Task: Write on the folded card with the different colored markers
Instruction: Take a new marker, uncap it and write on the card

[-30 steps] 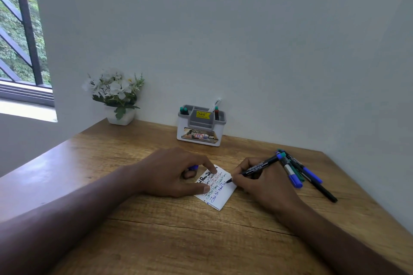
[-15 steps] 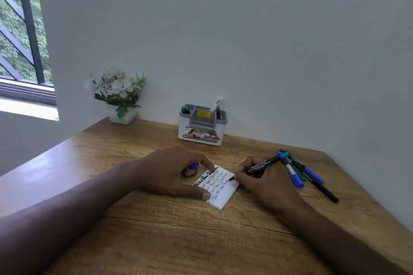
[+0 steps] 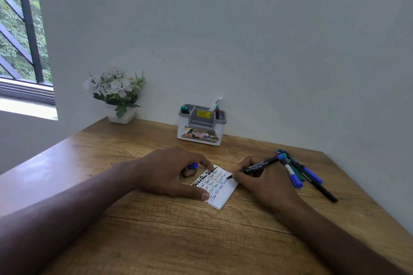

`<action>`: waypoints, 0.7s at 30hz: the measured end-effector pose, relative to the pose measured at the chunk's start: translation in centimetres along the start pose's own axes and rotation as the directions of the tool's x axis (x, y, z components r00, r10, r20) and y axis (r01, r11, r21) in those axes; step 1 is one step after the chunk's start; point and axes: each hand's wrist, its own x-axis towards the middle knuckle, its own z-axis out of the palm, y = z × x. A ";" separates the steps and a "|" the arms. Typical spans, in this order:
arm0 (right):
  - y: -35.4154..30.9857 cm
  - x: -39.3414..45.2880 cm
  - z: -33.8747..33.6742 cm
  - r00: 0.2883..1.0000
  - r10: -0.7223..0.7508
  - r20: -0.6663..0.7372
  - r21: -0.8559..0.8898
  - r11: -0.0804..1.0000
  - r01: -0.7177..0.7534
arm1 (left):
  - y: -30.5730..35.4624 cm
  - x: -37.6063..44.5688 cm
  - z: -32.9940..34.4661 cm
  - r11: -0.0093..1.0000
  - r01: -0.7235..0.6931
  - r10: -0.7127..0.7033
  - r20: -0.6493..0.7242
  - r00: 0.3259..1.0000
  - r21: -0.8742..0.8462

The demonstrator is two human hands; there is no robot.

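- The wooden desk (image 3: 178, 241) with a visible grain fills the near part of the view, and both forearms reach in over it from the bottom edge.
- The small white folded card (image 3: 220, 187) lies flat on the desk between the two hands, turned at an angle, with lines of handwriting in black, red, green and blue across its top face.
- The left hand (image 3: 169, 174) rests on the card's left side: its thumb lies along the near-left edge and a fingertip presses the far corner, pinning the card down. A blue cap-like piece (image 3: 192, 165) shows under its curled fingers; whether they actually hold it I cannot tell.
- The right hand (image 3: 266, 183) grips a slim black marker (image 3: 257, 166) in a writing hold, the tip down at the card's right edge and the barrel slanting up and away to the right.
- Just beyond the right hand lies a loose bunch of markers (image 3: 299, 172), with blue, green and black parts, crossing one another on the desk.
- Farther back, against the pale wall (image 3: 245, 40), stands a white and grey plastic pen holder (image 3: 201, 125) with a yellow sticker and a few pens upright in it.
- At the far left corner sits a small white pot of white flowers (image 3: 116, 94), beside a barred window (image 3: 20, 29).
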 end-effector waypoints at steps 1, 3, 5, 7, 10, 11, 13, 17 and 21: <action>0.1 0.1 -0.1 1.000 0.005 -0.001 0.012 1.000 -0.005 | 0.0 0.0 0.0 1.000 -0.001 0.001 -0.002 1.000 -0.001; 0.1 0.1 -0.1 1.000 0.011 0.003 0.033 0.999 -0.011 | 0.0 0.0 0.0 1.000 -0.003 0.003 -0.002 1.000 -0.002; 0.1 0.1 0.0 1.000 0.012 0.014 0.020 1.000 -0.013 | 0.0 0.0 0.0 1.000 -0.004 0.004 0.003 1.000 0.002; 0.0 0.1 0.0 1.000 0.011 0.001 0.010 1.000 -0.011 | 0.1 0.0 0.0 1.000 0.001 -0.001 0.007 1.000 0.006; 0.0 0.0 0.0 1.000 0.022 -0.008 0.032 0.999 -0.022 | 0.2 -0.1 -0.1 1.000 0.009 -0.009 0.013 1.000 0.004; 0.0 0.0 0.0 1.000 0.023 -0.005 0.032 0.999 -0.023 | 0.2 -0.1 -0.1 1.000 0.006 -0.006 0.017 1.000 0.006; -0.1 -0.1 0.0 1.000 0.025 -0.004 0.030 0.999 -0.025 | 0.1 -0.1 -0.1 1.000 0.005 -0.005 0.017 1.000 0.008; -0.1 0.0 0.0 0.999 0.044 -0.017 0.029 0.999 -0.044 | 0.1 -0.1 -0.1 1.000 0.004 -0.004 0.010 1.000 0.008; 0.0 0.0 0.0 0.999 0.049 -0.016 0.047 0.998 -0.048 | 0.1 -0.2 0.0 1.000 0.003 -0.003 -0.007 1.000 0.005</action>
